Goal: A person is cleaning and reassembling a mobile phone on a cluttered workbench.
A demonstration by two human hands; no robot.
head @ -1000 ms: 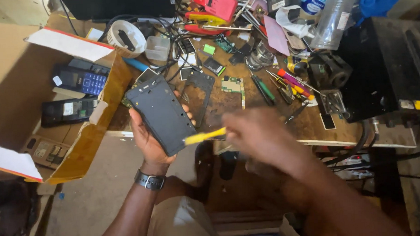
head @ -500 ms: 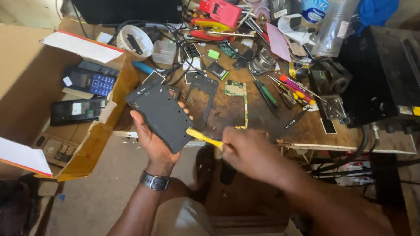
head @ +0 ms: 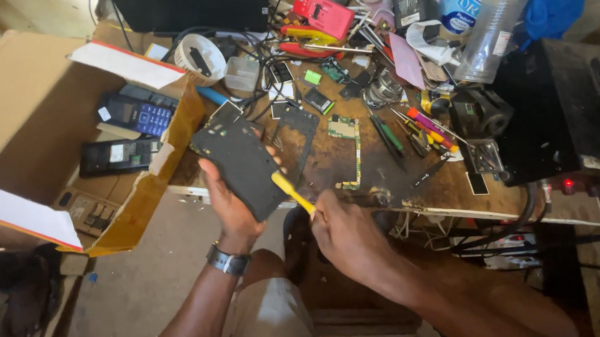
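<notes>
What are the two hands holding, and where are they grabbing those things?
The left hand grips the dark phone body from underneath at its lower end. The right hand holds the yellow-handled tool by its handle's rear end, its front end against the phone's edge.

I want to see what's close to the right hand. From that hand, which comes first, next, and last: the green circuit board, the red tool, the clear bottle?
From the right hand:
1. Green circuit board, on the table just above the hand.
2. Red tool, far back, near the table's top edge.
3. Clear bottle, far back on the right.

Cardboard box [head: 39, 124] left of workbench [head: 373, 179]; circuit board [head: 345, 128] on it.
</notes>
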